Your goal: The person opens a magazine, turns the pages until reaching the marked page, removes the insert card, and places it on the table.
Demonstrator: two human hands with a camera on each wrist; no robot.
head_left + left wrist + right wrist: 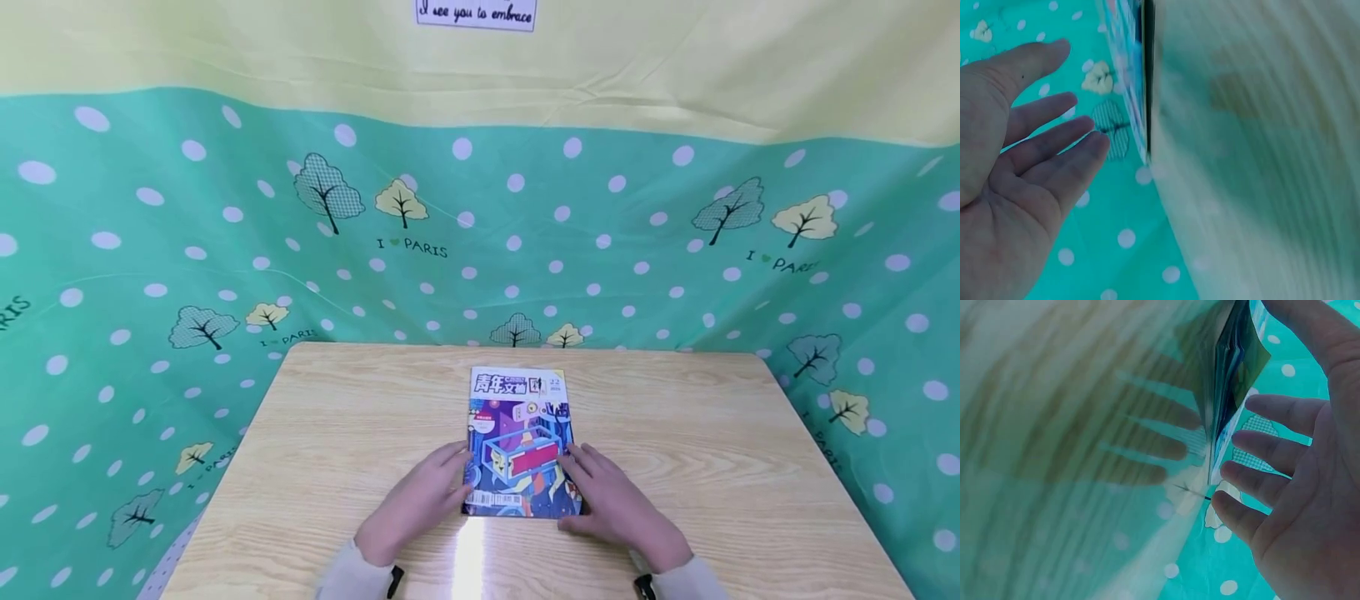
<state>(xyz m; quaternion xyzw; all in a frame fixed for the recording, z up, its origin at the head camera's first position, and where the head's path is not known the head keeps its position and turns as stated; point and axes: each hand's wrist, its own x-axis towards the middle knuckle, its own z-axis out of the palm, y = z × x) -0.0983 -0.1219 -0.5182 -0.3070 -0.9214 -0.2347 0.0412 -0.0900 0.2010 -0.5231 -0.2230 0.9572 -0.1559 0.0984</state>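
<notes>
A magazine [521, 437] with a purple and blue illustrated cover lies flat on the wooden table, its title at the far end. My left hand [423, 496] is beside its left edge, fingers loosely extended with the fingertips close to the cover. On the opposite side, my right hand [609, 498] has its fingers spread, and the fingertips overlap the right edge in the head view. Both wrist views show relaxed fingers, none curled round the magazine. From the right wrist, the magazine's page edges [1225, 375] appear slightly fanned, with one corner lifted.
The light wood table [690, 425] extends to both sides of the magazine. Behind it hangs a green curtain [405, 308] with white dots and printed trees, cream along the top. A glare streak shows on the wood near the front.
</notes>
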